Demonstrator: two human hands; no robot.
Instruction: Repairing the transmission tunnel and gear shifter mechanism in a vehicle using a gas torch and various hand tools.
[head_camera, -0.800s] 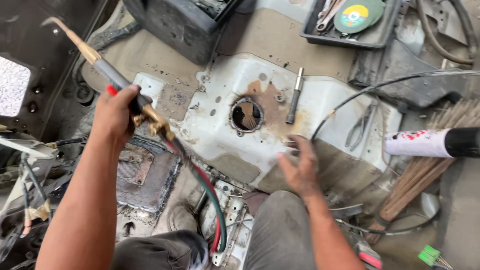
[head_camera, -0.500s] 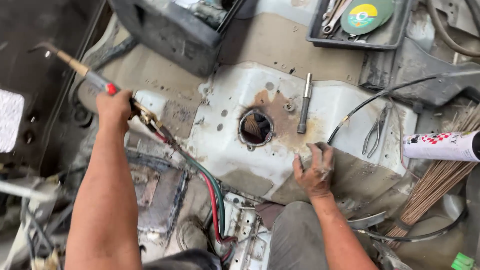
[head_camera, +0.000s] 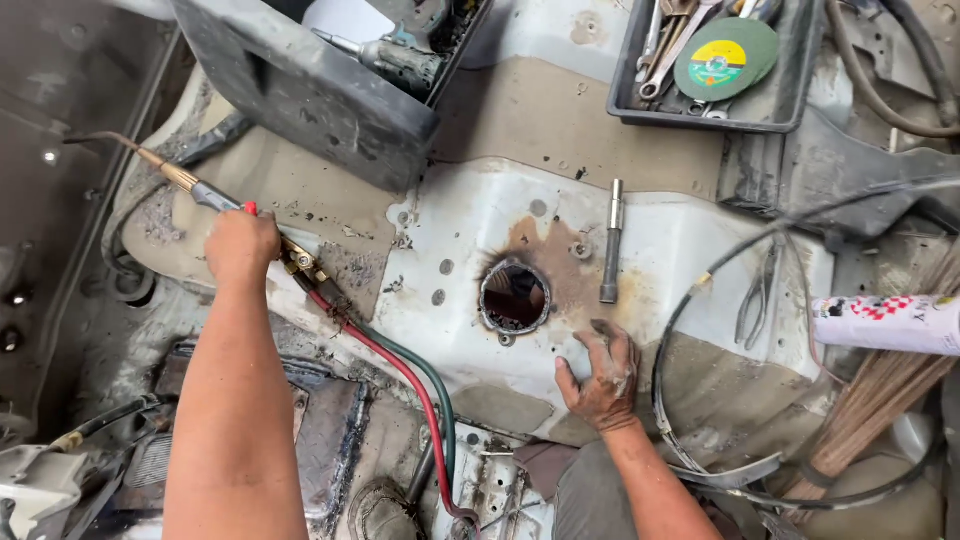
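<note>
1. Brass and steel are showing where the left hand (head_camera: 240, 245) is wrapping its fingers tight around the gas torch (head_camera: 190, 190), gripping it at the valve end, with the thin bent tip pointing away towards the dark floor at the left; no flame is showing at the tip.
2. Red and green hoses (head_camera: 420, 390) are trailing from the torch past the knee and across the panel; a tug from a shifting leg could be jerking the torch off its aim.
3. The right hand (head_camera: 600, 375) is lying flat and spread, holding nothing, pressing on the white metal panel (head_camera: 680, 250) just beside the round hole (head_camera: 514, 297) with its scorched, rusty rim. If that edge is hot or ragged, the fingers are risking a burn or a cut.
4. A steel socket extension (head_camera: 612, 240) is lying loose right of the hole; a nudge could be rolling it in.
5. A spray can (head_camera: 885, 322) and a bundle of thin rods (head_camera: 880, 400) are sitting at the right, and a can near torch heat is looking like a hazard to me.
</note>
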